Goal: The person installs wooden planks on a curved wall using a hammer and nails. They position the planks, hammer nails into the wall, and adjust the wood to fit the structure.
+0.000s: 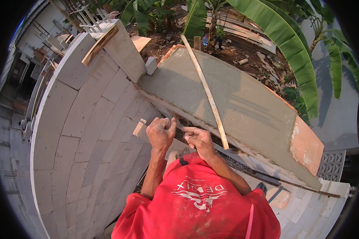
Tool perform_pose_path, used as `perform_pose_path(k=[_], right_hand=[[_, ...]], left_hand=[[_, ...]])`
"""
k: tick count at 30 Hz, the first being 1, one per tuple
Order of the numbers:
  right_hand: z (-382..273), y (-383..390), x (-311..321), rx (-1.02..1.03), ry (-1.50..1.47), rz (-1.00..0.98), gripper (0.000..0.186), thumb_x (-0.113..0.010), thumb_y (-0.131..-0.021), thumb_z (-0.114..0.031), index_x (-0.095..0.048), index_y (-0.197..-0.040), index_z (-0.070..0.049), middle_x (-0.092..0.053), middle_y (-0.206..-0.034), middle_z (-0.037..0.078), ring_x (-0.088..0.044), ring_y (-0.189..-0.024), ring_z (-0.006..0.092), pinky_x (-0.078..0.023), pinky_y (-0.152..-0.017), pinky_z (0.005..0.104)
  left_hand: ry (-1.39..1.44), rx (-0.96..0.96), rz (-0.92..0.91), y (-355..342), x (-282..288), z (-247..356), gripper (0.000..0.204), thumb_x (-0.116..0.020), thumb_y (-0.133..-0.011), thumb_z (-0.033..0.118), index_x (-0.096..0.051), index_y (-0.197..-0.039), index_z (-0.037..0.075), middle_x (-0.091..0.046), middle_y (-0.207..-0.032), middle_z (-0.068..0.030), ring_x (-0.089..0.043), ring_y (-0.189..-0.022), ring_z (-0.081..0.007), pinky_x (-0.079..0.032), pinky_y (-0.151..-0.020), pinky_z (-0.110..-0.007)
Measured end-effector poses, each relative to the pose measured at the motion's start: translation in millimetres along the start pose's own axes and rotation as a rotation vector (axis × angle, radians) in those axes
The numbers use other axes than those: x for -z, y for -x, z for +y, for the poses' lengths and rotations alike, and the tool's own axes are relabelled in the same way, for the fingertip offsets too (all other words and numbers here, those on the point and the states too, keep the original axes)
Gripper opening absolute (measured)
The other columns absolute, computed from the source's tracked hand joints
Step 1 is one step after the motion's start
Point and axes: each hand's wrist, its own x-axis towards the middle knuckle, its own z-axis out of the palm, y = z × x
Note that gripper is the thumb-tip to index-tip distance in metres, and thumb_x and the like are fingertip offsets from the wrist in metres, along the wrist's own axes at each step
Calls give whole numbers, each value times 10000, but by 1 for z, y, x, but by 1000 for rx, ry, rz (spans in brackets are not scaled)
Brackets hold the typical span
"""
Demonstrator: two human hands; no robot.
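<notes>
Left hand (160,132): fingers curled into fist; gripped item, if any, cannot be told. Right hand (199,141): fingers bent, thumb near fingertips; grip cannot be told. Hands side by side, slightly apart, in front of red shirt (211,215). Wooden strip (205,85): lies diagonally across grey mortar surface (259,115), near end just beyond right hand. Pale block wall (83,131): left of hands. Small wooden piece (139,128): just beside left hand.

White lettering (198,189) on red shirt (199,223)
</notes>
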Motion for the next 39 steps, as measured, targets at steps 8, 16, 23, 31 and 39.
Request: perform_pose_path(k=[8, 16, 23, 31, 39], right_hand=[[4, 1, -6, 181, 460, 96, 181, -692, -899, 26, -733, -1075, 40, -693, -921, 49, -619, -722, 53, -488, -626, 211], [1, 11, -5, 252, 578, 48, 182, -692, -887, 37, -746, -1061, 31, -689, -924, 47, -654, -785, 73, -525, -702, 235], [2, 5, 0, 191, 409, 61, 167, -675, -931, 18, -719, -1085, 66, -604, -819, 4, -526, -608, 41, -418, -533, 199], [0, 2, 3, 110, 363, 101, 194, -679, -934, 15, -699, -1110, 93, -619, -869, 17, -535, -613, 46, -426, -531, 199], [-2, -6, 2, 102, 266, 45, 223, -675, -944, 20, -675, -1151, 103, -649, -919, 34, -575, -658, 46, -468, -570, 196]], left_hand=[[2, 202, 228, 15, -20, -6, 357, -729, -799, 60, -458, -573, 8, -433, -519, -115, -384, -471, -208, -364, -503, -379], [-15, 544, 368, -8, 4, -67, 382, -679, -867, 86, -437, -576, 34, -482, -480, -67, -498, -459, -113, -393, -464, -330], [316, 575, 538, -21, 30, -81, 411, -641, -965, 54, -436, -609, 78, -572, -558, -22, -690, -619, -110, -508, -500, -260], [546, 720, 630, -4, 46, -82, 396, -673, -1013, 215, -462, -696, 106, -638, -673, -66, -633, -591, -107, -494, -534, -227], [960, 919, -115, 37, 22, -53, 254, -596, -1058, 318, -629, -1095, 69, -709, -1018, -59, -653, -753, -93, -525, -674, -230]])
